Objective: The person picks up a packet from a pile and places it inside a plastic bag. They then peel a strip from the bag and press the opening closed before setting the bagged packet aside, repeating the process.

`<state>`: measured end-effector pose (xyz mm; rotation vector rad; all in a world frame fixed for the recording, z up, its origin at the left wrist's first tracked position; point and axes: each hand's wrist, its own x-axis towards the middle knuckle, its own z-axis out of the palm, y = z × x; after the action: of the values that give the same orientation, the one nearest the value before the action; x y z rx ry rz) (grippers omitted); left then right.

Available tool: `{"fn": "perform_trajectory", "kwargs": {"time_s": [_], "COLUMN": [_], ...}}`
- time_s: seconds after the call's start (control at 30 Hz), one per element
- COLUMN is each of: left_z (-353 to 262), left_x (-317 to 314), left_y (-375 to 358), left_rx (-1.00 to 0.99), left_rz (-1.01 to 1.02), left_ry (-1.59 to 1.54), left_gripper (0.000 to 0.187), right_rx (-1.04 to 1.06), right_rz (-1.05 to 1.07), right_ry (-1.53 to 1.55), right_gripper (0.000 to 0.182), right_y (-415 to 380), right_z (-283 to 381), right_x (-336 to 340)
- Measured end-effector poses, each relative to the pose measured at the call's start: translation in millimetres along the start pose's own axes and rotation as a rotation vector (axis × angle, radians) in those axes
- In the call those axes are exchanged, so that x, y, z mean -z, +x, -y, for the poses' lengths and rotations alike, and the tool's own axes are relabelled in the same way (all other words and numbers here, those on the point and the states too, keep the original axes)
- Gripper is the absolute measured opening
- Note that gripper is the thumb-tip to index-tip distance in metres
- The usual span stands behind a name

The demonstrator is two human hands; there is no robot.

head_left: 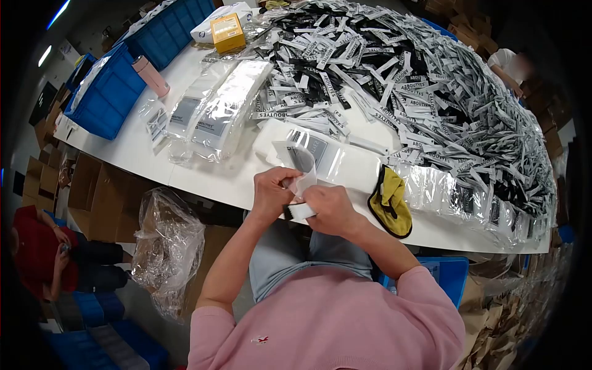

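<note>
At the table's front edge, my left hand (271, 192) pinches the rim of a clear printed plastic bag (303, 159), whose top curls upward. My right hand (332, 206) is closed beside it, with a folded white strip with a black end (301, 211) sticking out from its fingers. The fingertips of both hands meet at the bag's opening, so whether the strip is partly inside cannot be seen. Just behind lies a stack of clear printed bags (351, 161). A yellow cloth with black edging (391, 200) rests to the right of my right hand.
A large heap of black and white strips (425, 98) covers the back and right. More flat bags (216, 120), a pink bottle (150, 76), a yellow box (227, 32) and blue crates (105, 92) stand left. Filled bags (444, 191) line the front right. Other people are nearby.
</note>
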<state>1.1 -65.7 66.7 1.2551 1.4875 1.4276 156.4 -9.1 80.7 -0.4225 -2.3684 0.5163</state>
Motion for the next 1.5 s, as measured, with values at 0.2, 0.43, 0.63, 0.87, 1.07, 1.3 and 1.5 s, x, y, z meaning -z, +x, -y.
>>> {"fn": "perform_trajectory", "kwargs": {"time_s": [0.2,0.43,0.63,0.87,1.07,1.3,1.5], "left_z": [-12.1,-31.3,-28.6,-8.9,1.4,-6.6,-16.0], "left_x": [-1.4,2.3,-8.5,-22.4,-20.6,-8.9,-31.8], "left_y": [3.1,18.4,17.4,8.1,0.6,-0.2,-13.0], "left_rx": [-0.042,-0.589,-0.554,-0.819,-0.58,-0.419,-0.437], "left_rz": [0.182,-0.229,-0.299,-0.306,-0.211,-0.211,0.024], "left_ry": [0.052,0.801,0.506,0.762,0.659,0.685,0.831], "left_gripper": [0.035,0.061,0.063,0.061,0.066,0.072,0.064], "right_rx": [0.017,-0.224,-0.228,-0.966,-0.669,-0.602,-0.586], "right_rz": [-0.164,-0.217,-0.07,-0.078,-0.084,-0.134,-0.267], "right_ry": [0.164,0.043,0.102,1.057,0.739,0.871,0.757], "right_gripper": [0.017,0.03,0.031,0.023,0.027,0.012,0.016], "right_y": [4.4,10.5,5.2,14.5,0.2,2.4,2.8], "right_z": [1.3,-27.8,-15.1,-3.5,-14.6,-9.4,-32.3], "right_x": [-3.4,-3.9,-13.1,-18.7,-33.8,-31.0,-40.0]}}
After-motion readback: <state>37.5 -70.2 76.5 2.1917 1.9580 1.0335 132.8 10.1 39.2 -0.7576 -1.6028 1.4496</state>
